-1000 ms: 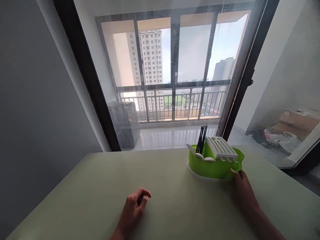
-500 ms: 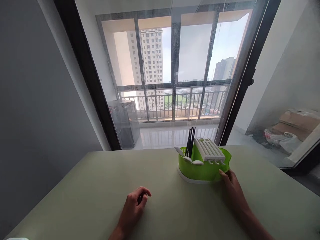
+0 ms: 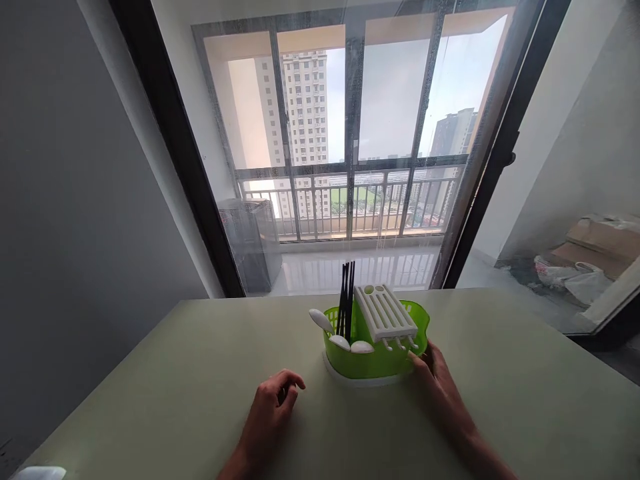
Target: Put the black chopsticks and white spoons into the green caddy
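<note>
A green plastic utensil holder (image 3: 367, 365) with a white base stands on the table right of centre. Several black chopsticks (image 3: 345, 300) rise from its left part, and three white spoons (image 3: 362, 347) lean over the rim. Its right part carries a slotted white rack (image 3: 386, 312) with small hooks. My right hand (image 3: 434, 375) grips the holder's right end, thumb in front and some fingers hidden behind. Resting on the table to the left of the holder, my left hand (image 3: 276, 399) is loosely curled with thumb and forefinger apart and nothing in it.
The pale green table (image 3: 165, 393) ends at a glass door with a dark frame (image 3: 185, 160). A white object (image 3: 43, 473) is cut off at the bottom left corner. Beyond the glass, cardboard boxes (image 3: 603, 243) and plastic bags lie on the right.
The utensil holder has moved left and toward me, with my right hand keeping its grip. My left hand has stayed nearly in place.
</note>
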A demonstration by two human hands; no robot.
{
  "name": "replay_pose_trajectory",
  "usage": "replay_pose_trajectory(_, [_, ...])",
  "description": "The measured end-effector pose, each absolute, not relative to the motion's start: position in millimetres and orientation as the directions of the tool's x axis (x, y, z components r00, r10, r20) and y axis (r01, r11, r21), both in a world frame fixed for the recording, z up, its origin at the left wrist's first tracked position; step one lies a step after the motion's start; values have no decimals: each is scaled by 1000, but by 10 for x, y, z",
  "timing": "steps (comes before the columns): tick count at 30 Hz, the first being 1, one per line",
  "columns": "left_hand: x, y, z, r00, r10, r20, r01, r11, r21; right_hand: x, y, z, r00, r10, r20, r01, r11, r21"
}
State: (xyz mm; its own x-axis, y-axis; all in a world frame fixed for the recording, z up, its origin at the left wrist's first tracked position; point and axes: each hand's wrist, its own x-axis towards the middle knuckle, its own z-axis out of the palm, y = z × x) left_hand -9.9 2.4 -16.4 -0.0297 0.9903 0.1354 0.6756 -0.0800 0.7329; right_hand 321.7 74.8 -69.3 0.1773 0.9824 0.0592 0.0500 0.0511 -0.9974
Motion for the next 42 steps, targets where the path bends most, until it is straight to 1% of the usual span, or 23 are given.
replay_pose_trajectory(3, [-100, 32, -181, -28, 989, 146, 675, -89, 732, 3134, 696, -812, 146, 986, 77, 101, 63, -993])
replay_pose_trajectory(5, [-97, 32, -188, -35, 987, 154, 678, -89, 729, 3099, 662, -856, 121, 986, 118, 144, 100, -984])
replay_pose_trajectory(8, [-90, 23, -183, -46, 984, 174, 664, -100, 741, 3080, 618, -858, 69, 982, 178, 204, 161, -966])
replay_pose_trajectory(10, [-86, 14, -173, -51, 981, 187, 644, -110, 757, 3086, 602, -841, 32, 984, 176, 213, 166, -963])
replay_pose_trajectory(14, [-80, 8, -159, -64, 978, 199, 631, -115, 767, 3103, 598, -823, 14, 993, 120, 173, 116, -978])
replay_pose_trajectory(19, [-54, 17, -159, -72, 978, 197, 667, -99, 738, 3085, 586, -812, -13, 988, 157, 160, 157, -975])
replay_pose_trajectory(25, [-34, -7, -171, -49, 986, 162, 683, -85, 726, 3055, 552, -755, -17, 990, 138, 85, 139, -987])
replay_pose_trajectory(30, [-51, -9, -211, -41, 985, 169, 730, -86, 678, 3042, 566, -727, 14, 990, 140, 36, 140, -990])
replay_pose_trajectory(35, [-59, -1, -200, -6, 983, 182, 740, -118, 662, 3034, 592, -738, 28, 988, 155, 7, 155, -988])
replay_pose_trajectory(42, [-61, 4, -179, 17, 986, 168, 742, -125, 658, 3054, 628, -779, -23, 991, 132, -14, 131, -991])
